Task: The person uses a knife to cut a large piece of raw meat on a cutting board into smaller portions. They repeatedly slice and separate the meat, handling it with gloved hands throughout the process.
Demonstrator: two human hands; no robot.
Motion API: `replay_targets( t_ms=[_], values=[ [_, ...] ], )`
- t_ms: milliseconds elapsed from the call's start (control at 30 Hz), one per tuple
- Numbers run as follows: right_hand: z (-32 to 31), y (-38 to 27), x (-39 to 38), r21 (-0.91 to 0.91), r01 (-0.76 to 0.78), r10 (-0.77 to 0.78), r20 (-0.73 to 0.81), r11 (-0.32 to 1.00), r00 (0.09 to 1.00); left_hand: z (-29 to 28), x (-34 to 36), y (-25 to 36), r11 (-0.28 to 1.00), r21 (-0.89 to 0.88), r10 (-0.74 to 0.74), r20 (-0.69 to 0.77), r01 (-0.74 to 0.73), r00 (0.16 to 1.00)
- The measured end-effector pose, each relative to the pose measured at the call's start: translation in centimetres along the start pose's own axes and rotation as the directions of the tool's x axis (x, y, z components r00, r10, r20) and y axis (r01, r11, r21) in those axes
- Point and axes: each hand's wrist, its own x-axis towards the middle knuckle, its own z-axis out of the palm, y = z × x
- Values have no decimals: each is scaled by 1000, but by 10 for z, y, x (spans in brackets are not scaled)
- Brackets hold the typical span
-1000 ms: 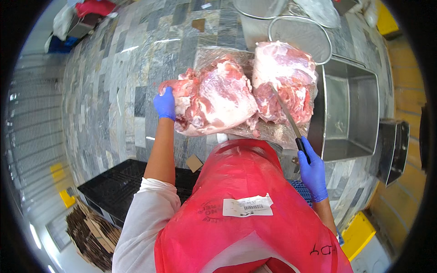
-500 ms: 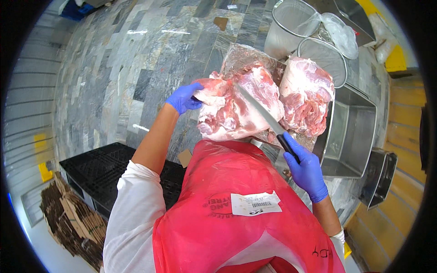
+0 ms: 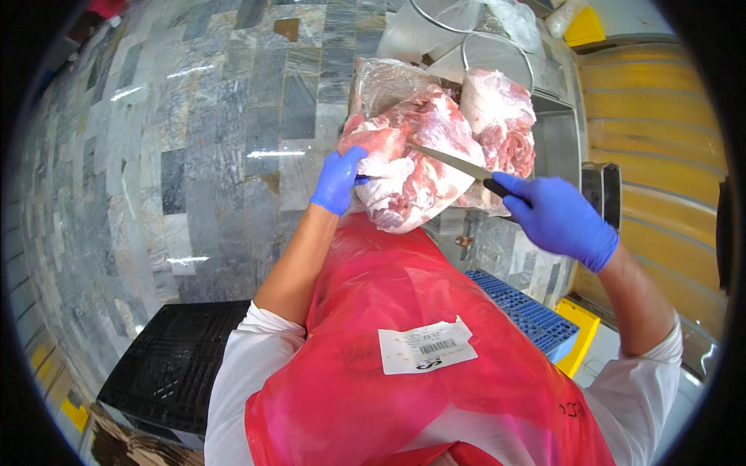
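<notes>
My left hand (image 3: 336, 180), in a blue glove, grips the left end of a large raw piece of pink meat with white fat (image 3: 426, 192). My right hand (image 3: 558, 217), also gloved, is closed on the black handle of a long knife (image 3: 447, 158); the blade lies diagonally across that meat, its tip at the reddish upper part near my left hand. A second meat piece (image 3: 497, 101) sits just to the right on the plastic-covered surface (image 3: 381, 81), partly behind the blade. A red apron covers my front.
Two hooped, plastic-lined containers (image 3: 497, 43) stand behind the meat. At right are a steel tub (image 3: 563, 128), a narrower steel bin (image 3: 602, 182) and a yellow panelled surface (image 3: 653, 109). Below are a blue crate (image 3: 521, 311) and a black pallet (image 3: 171, 357). Grey marble-patterned flooring surrounds these.
The left meat piece has been turned and shifted by my left hand. The knife has moved from the right piece onto the left one, its blade now flatter, with my right hand higher.
</notes>
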Motion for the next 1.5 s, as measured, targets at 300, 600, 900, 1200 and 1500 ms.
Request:
replay_targets(
  t_ms=[300,600,900,1200,1500],
  values=[
    [-45,-41,57,-53,-211,217,307,976,927,-11,27,1,997,76,11,128,-21,992],
    [77,-12,40,81,-204,202,31,976,979,-11,36,1,996,92,12,79,-19,997],
    [170,-10,30,168,-194,237,-289,966,928,-5,35,-20,983,-112,135,-119,-148,984],
    [69,-57,47,-442,-106,81,-75,891,994,-3,44,-17,977,-45,210,1,-210,978],
    [7,-102,138,-534,348,-124,411,770,903,-7,86,-30,918,-102,393,100,-383,914]
  ],
)
